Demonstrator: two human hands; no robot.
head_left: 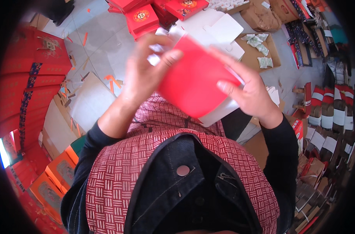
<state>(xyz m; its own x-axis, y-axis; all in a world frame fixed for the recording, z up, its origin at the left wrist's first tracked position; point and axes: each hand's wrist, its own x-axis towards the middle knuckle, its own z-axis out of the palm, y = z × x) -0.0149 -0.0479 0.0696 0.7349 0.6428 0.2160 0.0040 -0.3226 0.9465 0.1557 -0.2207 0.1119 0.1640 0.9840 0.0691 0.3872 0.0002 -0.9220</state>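
A: What could go wrong, reading left to right?

B: The left hand (146, 72) grips the far left edge of the red card box piece (195, 80), thumb pressed across the red face and fingers curled behind, where small white tabs (156, 52) stick out. If that thumb bears down too hard, I judge the card could crease off its fold line or a tab could tear.

A: And the box piece itself?

B: It is held up in the air in front of the person's chest, above the lap, tilted, red side toward the camera, with a white panel (218, 111) showing under its near right edge. It rests on nothing, so a slack grip on either side would probably drop it to the tiled floor (103, 39) among the paper scraps.

A: The right hand?

B: The right hand (249, 91) clasps the right edge, fingers laid flat over the red face and partly closed; I cannot see its thumb. Uneven pull between the two hands might skew the fold.

A: Anything nearby?

B: Finished red boxes (146, 15) lie far on the floor, well apart.
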